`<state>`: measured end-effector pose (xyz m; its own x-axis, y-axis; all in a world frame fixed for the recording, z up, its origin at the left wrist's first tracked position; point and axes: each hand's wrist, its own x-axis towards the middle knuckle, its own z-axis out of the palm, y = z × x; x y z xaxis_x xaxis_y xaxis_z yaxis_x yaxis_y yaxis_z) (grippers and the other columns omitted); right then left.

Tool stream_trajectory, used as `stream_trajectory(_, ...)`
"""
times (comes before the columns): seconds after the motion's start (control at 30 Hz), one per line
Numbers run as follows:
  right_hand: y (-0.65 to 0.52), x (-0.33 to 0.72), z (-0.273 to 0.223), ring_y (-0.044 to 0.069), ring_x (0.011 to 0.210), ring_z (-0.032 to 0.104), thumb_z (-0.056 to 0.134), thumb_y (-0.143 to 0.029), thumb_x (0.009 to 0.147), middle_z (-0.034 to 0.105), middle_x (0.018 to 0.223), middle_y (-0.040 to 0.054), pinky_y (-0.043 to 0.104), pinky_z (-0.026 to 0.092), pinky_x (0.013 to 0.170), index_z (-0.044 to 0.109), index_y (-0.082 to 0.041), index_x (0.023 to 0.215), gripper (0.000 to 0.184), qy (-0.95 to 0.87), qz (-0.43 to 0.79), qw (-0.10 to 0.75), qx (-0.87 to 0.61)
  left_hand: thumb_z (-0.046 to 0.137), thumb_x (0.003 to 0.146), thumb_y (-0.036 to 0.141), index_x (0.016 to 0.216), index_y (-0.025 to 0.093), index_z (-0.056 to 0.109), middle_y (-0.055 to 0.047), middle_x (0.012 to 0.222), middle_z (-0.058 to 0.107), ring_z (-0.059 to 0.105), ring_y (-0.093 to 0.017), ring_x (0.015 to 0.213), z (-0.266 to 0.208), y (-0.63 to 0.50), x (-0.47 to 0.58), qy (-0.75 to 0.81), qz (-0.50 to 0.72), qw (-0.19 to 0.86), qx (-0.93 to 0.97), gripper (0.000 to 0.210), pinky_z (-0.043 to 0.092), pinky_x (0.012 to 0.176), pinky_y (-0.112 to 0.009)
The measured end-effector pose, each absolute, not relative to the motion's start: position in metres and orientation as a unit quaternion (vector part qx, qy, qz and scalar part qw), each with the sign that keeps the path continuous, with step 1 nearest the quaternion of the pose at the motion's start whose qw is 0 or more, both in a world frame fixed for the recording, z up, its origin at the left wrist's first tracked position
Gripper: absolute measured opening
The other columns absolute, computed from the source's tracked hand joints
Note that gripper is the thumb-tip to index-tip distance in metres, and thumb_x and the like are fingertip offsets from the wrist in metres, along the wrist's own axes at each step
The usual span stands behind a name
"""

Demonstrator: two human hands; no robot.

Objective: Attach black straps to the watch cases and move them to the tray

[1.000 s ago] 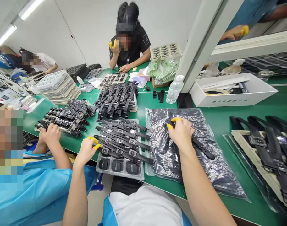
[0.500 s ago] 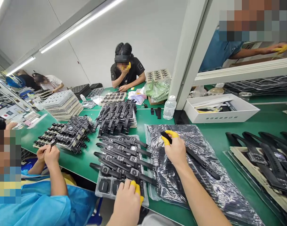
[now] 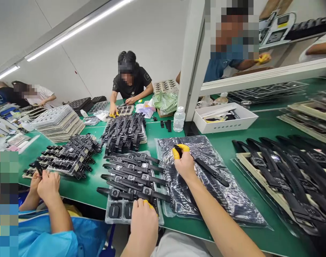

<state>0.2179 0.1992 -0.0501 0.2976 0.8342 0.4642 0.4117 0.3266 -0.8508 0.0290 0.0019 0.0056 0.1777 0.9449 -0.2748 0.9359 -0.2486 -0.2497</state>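
My right hand [image 3: 184,165], with yellow finger cots on thumb and fingers, pinches a black watch strap [image 3: 178,150] above a clear plastic bag [image 3: 245,203] full of dark straps. A strap length with a buckle-hole end [image 3: 212,172] lies on the bag behind this hand; whether it belongs to the held piece I cannot tell. My left hand [image 3: 144,219] is bent over the front of a clear tray [image 3: 108,216], fingertips hidden. In that tray lie several watches with black straps [image 3: 130,176], and black square watch bodies [image 3: 114,211] sit in the front compartments.
Stacked trays of strapped watches [image 3: 125,130] stand behind; more lie at right [image 3: 283,182]. A water bottle [image 3: 179,119] and a white box [image 3: 224,123] stand by the post. At left a co-worker's hands [image 3: 46,185] hold a black strap; another person [image 3: 130,78] sits across.
The view has swung right, so things appear shifted left. The person across has lowered a hand from the face to a tray. My right hand still pinches the strap; my left stays at the tray front.
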Motion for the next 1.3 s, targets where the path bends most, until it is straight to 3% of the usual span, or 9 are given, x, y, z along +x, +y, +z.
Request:
stream_trajectory(0.17,0.195,0.213,-0.043,0.028,0.069,0.063,0.048,-0.048,0.097,0.063,0.079,0.0039,0.041,0.049,0.068,0.047,-0.024,0.116,0.03,-0.54,0.222,0.599,-0.547,0.057,0.099,0.022,0.109,0.016,0.077,-0.017,0.105,0.073,0.066,-0.033,0.101,0.003,-0.003,0.021,-0.636,0.135,0.024,-0.759,0.023,0.055,0.083,-0.047)
stream_trajectory(0.33,0.182,0.205,-0.021,0.024,0.065,0.056,0.05,-0.054,0.096,0.058,0.074,0.0002,0.037,0.045,0.063,0.051,-0.026,0.107,0.029,-0.558,0.276,0.595,-0.508,0.058,0.096,0.012,0.105,0.017,0.076,-0.013,0.107,0.074,0.068,-0.032,0.106,0.01,0.007,-0.002,-0.615,0.124,-0.007,-0.779,0.02,0.057,0.087,-0.044)
stream_trajectory(0.47,0.172,0.195,-0.005,0.016,0.049,0.04,0.054,-0.065,0.093,0.044,0.06,-0.005,0.03,0.036,0.048,0.056,-0.026,0.09,0.039,-0.515,0.439,0.594,-0.435,0.057,0.091,0.004,0.1,0.018,0.071,-0.01,0.103,0.074,0.068,-0.029,0.102,0.043,0.016,-0.018,-0.591,0.063,-0.053,-0.803,0.022,0.056,0.09,-0.04)
stream_trajectory(0.6,0.173,0.185,-0.002,0.01,0.036,0.019,0.047,-0.076,0.093,0.025,0.043,-0.0109,0.026,0.028,0.036,0.057,-0.024,0.073,0.057,-0.427,0.615,0.57,-0.339,0.054,0.099,0.022,0.116,0.022,0.062,-0.008,0.104,0.074,0.071,-0.025,0.095,0.075,0.039,-0.021,-0.572,-0.122,-0.113,-0.803,0.019,0.055,0.082,-0.035)
stream_trajectory(0.73,0.179,0.179,-0.012,0.007,0.032,0.014,0.054,-0.079,0.089,0.015,0.036,-0.0133,0.022,0.025,0.032,0.056,-0.023,0.062,0.063,-0.367,0.674,0.592,-0.246,0.053,0.101,0.036,0.114,0.022,0.055,-0.007,0.095,0.074,0.072,-0.023,0.079,0.083,0.084,-0.009,-0.567,-0.222,-0.172,-0.774,0.02,0.054,0.073,-0.033)
stream_trajectory(0.93,0.175,0.174,-0.027,0.007,0.034,0.02,0.063,-0.069,0.091,0.027,0.039,-0.0126,0.021,0.029,0.035,0.059,-0.021,0.069,0.053,-0.392,0.648,0.608,-0.24,0.053,0.099,0.03,0.119,0.02,0.049,-0.011,0.104,0.073,0.074,-0.027,0.093,0.064,0.147,-0.001,-0.552,-0.252,-0.192,-0.771,0.023,0.057,0.084,-0.04)
stream_trajectory(1.13,0.164,0.163,-0.029,0.007,0.039,0.031,0.068,-0.056,0.091,0.043,0.053,-0.0117,0.019,0.028,0.037,0.054,-0.022,0.091,0.036,-0.452,0.69,0.52,-0.219,0.049,0.097,0.015,0.131,0.019,0.053,-0.014,0.127,0.071,0.069,-0.025,0.118,0.029,0.184,-0.013,-0.458,-0.3,-0.18,-0.817,0.035,0.055,0.104,-0.044)
stream_trajectory(1.3,0.16,0.169,-0.027,0.008,0.042,0.038,0.068,-0.046,0.091,0.05,0.058,-0.0112,0.02,0.031,0.04,0.048,-0.023,0.092,0.031,-0.491,0.691,0.481,-0.223,0.045,0.089,0.004,0.137,0.019,0.058,-0.012,0.134,0.068,0.062,-0.024,0.131,0.007,0.188,-0.014,-0.353,-0.313,-0.14,-0.871,0.052,0.051,0.114,-0.047)
